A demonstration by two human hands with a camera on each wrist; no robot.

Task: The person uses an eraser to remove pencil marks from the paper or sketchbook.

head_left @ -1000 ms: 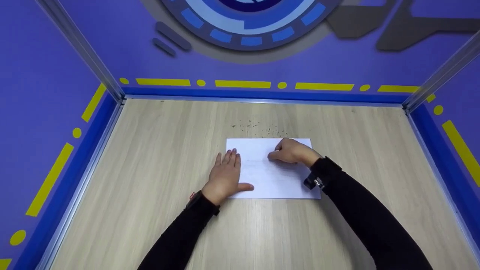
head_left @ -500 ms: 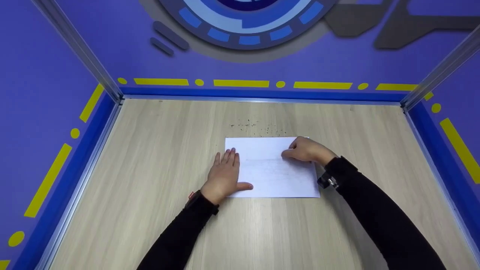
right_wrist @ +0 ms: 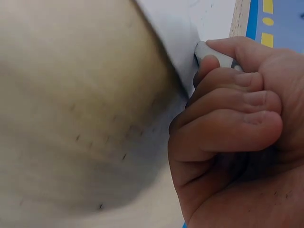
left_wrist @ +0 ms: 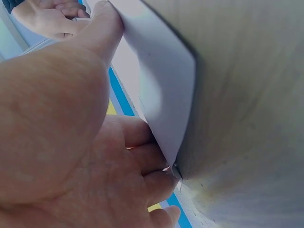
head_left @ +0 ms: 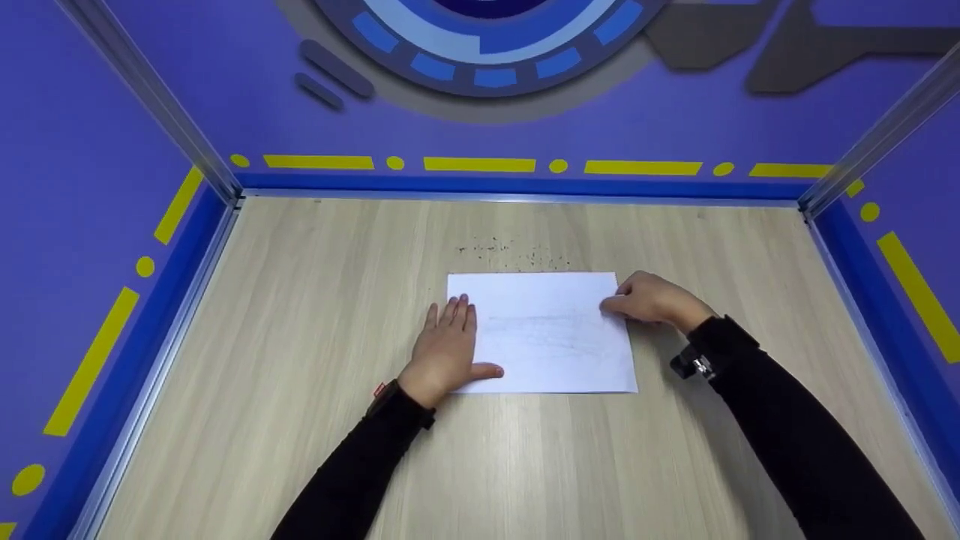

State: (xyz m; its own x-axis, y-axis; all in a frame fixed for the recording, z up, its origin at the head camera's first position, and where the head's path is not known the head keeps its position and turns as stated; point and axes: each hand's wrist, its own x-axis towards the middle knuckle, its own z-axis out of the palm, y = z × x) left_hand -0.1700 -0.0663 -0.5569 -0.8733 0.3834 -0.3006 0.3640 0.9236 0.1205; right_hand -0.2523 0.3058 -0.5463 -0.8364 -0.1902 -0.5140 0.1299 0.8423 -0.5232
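A white sheet of paper [head_left: 551,367] lies on the wooden table, with faint grey smudges across its middle. My left hand [head_left: 444,351] rests flat on the sheet's left side, fingers straight and thumb spread over the paper. At the right edge of the sheet, my right hand [head_left: 654,298] pinches a small whitish eraser [right_wrist: 214,54] between thumb and forefinger. The other fingers are curled into the palm. In the head view the eraser is hidden by the hand. The left wrist view shows the left thumb and fingertips along the paper's edge [left_wrist: 166,80].
Small dark crumbs [head_left: 525,259] are scattered on the table [head_left: 337,300] just beyond the sheet; more specks show in the right wrist view. Blue-purple panels [head_left: 480,127] with yellow marks wall in the back and both sides, joined by metal rails.
My right hand has slid rightward across the paper with the eraser, from the sheet's right half to its right edge. The left hand stays in place on the sheet.
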